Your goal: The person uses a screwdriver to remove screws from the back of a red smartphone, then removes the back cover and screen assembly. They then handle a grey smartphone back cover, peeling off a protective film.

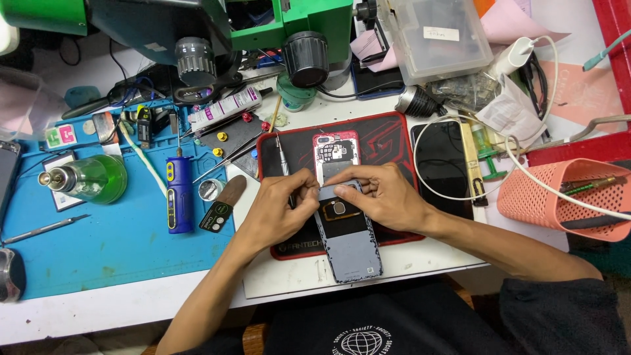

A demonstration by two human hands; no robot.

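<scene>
- Plainly, a phone with its back opened is being worked on over a black and red mat, its long axis running away from the person, tilted slightly left at the far end.
- A grey back cover is being held where it overlaps the phone's near half.
- The left hand is being pinched shut on the cover's top left edge.
- The right hand is being pressed on the top edge from the right, fingers together.
- Both hands are being kept equally near.

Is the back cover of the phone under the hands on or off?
Off. The grey back cover lies shifted below the phone, whose internal parts show; left hand and right hand hold the cover's top edge.
</scene>
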